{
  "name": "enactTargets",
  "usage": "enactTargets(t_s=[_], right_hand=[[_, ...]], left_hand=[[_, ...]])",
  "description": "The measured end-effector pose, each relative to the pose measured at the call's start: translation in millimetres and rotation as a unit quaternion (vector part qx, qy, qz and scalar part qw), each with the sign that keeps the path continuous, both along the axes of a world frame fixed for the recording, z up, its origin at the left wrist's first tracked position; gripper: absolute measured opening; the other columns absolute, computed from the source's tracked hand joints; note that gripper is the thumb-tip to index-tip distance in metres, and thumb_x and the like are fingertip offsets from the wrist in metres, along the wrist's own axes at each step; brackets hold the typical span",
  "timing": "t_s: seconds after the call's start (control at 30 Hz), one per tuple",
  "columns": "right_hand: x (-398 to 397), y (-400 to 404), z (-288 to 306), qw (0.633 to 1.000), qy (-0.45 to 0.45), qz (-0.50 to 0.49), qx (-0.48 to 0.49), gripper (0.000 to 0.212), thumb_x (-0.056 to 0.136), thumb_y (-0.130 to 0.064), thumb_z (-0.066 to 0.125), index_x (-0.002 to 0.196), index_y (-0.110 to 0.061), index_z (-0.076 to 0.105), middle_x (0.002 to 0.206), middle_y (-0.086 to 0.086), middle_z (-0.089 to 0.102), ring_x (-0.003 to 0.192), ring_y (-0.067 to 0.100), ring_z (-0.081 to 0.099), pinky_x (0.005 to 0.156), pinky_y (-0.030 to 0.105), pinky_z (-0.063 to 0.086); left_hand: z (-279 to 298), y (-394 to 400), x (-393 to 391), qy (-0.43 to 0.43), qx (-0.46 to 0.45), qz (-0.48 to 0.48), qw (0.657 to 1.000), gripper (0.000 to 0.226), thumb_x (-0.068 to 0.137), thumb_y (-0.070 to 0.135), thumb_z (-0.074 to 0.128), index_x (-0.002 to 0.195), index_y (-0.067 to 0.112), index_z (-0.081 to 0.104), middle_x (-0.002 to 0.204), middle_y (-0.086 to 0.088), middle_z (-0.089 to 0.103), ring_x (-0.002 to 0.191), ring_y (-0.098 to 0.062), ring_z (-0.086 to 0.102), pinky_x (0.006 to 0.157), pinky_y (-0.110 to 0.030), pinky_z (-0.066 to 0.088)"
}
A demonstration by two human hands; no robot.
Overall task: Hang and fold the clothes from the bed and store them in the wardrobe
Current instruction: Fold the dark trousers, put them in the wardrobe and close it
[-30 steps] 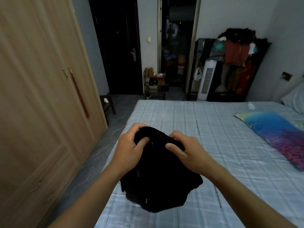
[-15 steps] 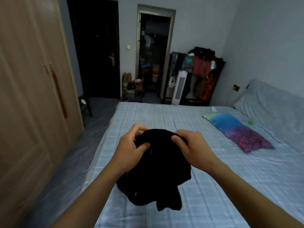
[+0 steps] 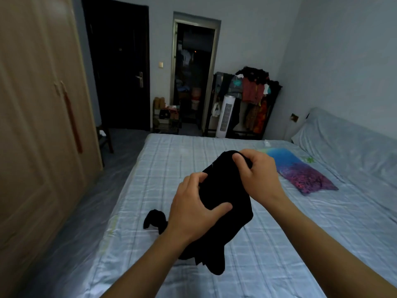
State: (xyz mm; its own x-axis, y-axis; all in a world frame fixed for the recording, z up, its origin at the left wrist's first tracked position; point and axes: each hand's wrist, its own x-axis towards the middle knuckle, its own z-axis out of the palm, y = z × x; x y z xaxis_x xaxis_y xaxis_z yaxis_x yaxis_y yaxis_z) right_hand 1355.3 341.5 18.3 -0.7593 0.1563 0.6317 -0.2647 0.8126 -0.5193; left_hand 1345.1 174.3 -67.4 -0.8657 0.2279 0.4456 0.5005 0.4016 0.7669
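Both hands [image 3: 193,211] grip black garment [image 3: 225,190] over plaid bed [image 3: 279,254].

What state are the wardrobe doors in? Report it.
Shut. The wardrobe doors lie flush, their handles together, no interior showing, while both hands grip the black garment.

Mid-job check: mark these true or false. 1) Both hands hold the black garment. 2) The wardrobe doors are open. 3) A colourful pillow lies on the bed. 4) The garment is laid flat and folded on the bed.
1) True: the left hand and right hand both grip the black garment.
2) False: the wardrobe doors are closed.
3) True: the colourful pillow lies on the bed.
4) False: it is bunched and lifted in the hands.
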Motion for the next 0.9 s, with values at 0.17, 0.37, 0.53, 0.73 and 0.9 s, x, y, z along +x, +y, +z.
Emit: enactTargets(t_s=[0.17,0.37,0.53,0.73,0.9], right_hand=[[14,21,5,0.999,0.020,-0.014,-0.029,0.032,0.097,-0.017,0.057,0.067,-0.004,0.059,0.057,0.006,0.056,0.058,0.017,0.050,0.052,0.020,0.033],[41,79,15,0.998,0.048,-0.033,-0.031,0.028,0.097,-0.018,0.058,0.072,-0.006,0.064,0.061,0.006,0.061,0.059,0.017,0.055,0.058,0.033,0.041],[66,123,18,0.991,0.008,0.039,0.128,0.012,0.091,-0.026,0.068,0.088,-0.014,0.069,0.074,-0.004,0.067,0.067,0.013,0.062,0.065,0.028,0.047],[91,161,-3,0.946,-0.127,0.111,0.276,0.030,0.087,-0.038,0.070,0.111,-0.023,0.059,0.104,-0.006,0.061,0.090,0.016,0.062,0.078,0.034,0.051],[101,184,-4,0.964,0.004,0.013,0.266,0.014,0.091,-0.020,0.067,0.104,-0.015,0.065,0.096,0.001,0.060,0.079,0.024,0.063,0.062,0.042,0.053]], left_hand=[[3,36,22,0.092,-0.104,0.098,0.985,0.061,0.076,0.036,0.063,0.132,0.029,0.040,0.121,0.012,0.050,0.108,-0.012,0.048,0.087,-0.032,0.046],[16,35,23,0.114,-0.174,0.114,0.971,0.014,0.086,0.018,0.062,0.099,0.021,0.057,0.091,0.006,0.053,0.074,-0.017,0.055,0.058,-0.030,0.039],[44,25,19,0.170,-0.218,0.151,0.949,0.007,0.090,0.014,0.062,0.097,0.014,0.062,0.090,-0.004,0.059,0.076,-0.027,0.058,0.058,-0.040,0.047],[83,24,21,0.295,-0.294,0.148,0.897,0.014,0.086,0.005,0.068,0.098,0.010,0.065,0.094,-0.006,0.061,0.081,-0.027,0.057,0.054,-0.039,0.048],[105,34,29,0.387,-0.345,0.143,0.843,0.027,0.077,-0.003,0.075,0.101,0.008,0.067,0.095,-0.009,0.063,0.077,-0.029,0.056,0.056,-0.040,0.047]])
